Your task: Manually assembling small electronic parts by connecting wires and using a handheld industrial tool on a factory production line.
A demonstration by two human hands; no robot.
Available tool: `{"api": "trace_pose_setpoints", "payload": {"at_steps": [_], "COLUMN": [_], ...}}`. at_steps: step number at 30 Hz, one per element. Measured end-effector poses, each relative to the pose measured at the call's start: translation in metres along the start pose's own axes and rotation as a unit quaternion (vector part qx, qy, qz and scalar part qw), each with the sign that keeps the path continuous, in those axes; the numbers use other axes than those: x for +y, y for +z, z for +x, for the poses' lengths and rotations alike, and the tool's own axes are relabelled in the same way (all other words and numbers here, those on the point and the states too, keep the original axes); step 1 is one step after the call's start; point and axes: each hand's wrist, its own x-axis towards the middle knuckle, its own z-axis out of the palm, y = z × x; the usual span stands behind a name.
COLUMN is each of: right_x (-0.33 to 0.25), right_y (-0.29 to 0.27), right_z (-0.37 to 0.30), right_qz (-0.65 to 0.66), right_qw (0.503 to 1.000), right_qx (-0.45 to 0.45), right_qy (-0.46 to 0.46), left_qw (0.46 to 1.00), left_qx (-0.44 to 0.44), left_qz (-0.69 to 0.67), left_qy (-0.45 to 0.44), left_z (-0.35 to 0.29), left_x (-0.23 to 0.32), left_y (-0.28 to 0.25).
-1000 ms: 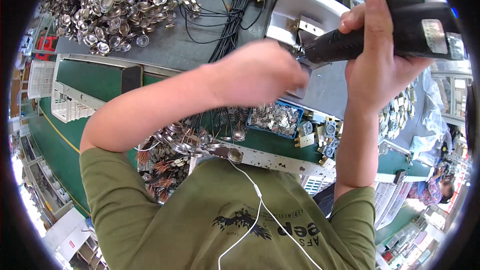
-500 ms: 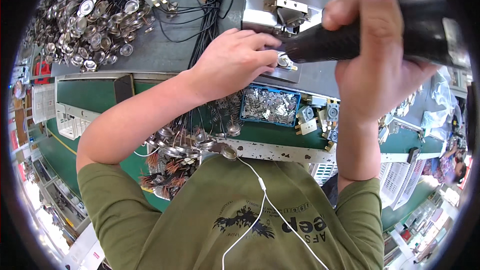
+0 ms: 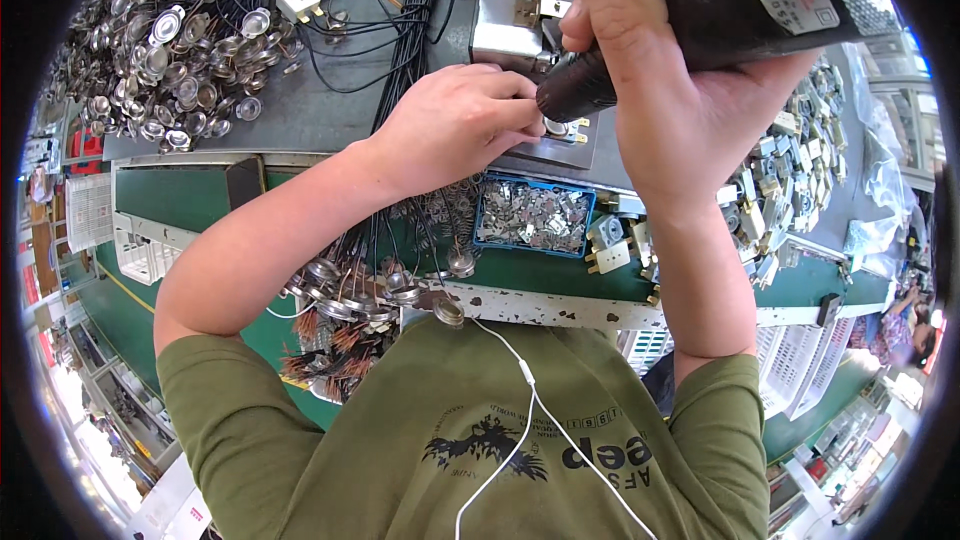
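My right hand (image 3: 680,125) is wrapped around a thick black electric screwdriver (image 3: 700,15), held at a slant with its narrow nose toward the lower left. That nose is beside the fingertips of my left hand (image 3: 455,120), over a small white part with metal terminals (image 3: 572,131). The part lies on a flat metal plate (image 3: 570,153) at the workbench edge. My left fingers are bent and pressed together at the part; what they pinch is hidden. The screwdriver's bit cannot be seen.
A blue tray (image 3: 530,248) of small metal pieces stands in front of the plate. Round metal caps on black wires (image 3: 170,70) are heaped at left, beside a wire bundle (image 3: 400,80). White-and-grey connectors (image 3: 800,160) pile up at right. Behind the plate stands a metal fixture (image 3: 505,30).
My right hand and the screwdriver have moved left, and the screwdriver's nose now sits nearer my left fingertips. The left hand has shifted only slightly. More of the connector pile at right shows.
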Motion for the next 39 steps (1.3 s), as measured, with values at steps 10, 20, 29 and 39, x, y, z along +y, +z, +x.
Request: {"api": "trace_pose_setpoints", "payload": {"at_steps": [10, 20, 29, 39], "right_x": [0.019, 0.025, 0.009, 0.016], "right_y": [-0.008, -0.011, -0.001, 0.002], "right_z": [0.010, 0.008, -0.001, 0.002], "right_qz": [0.030, 0.068, 0.039, 0.049], "right_qw": [0.995, 0.994, 0.995, 0.990], "right_qx": [-0.027, -0.025, -0.076, -0.099], "right_qy": [-0.088, -0.080, -0.059, -0.083], "left_qw": [1.000, 1.000, 0.985, 0.981], "left_qx": [0.003, -0.006, -0.079, -0.133], "left_qz": [0.003, -0.017, -0.004, -0.003], "left_qy": [0.007, 0.011, -0.153, -0.138], "left_z": [-0.001, 0.001, 0.008, 0.008], "left_x": [-0.003, -0.002, 0.014, 0.006], "left_y": [0.001, 0.005, -0.007, -0.002]}}
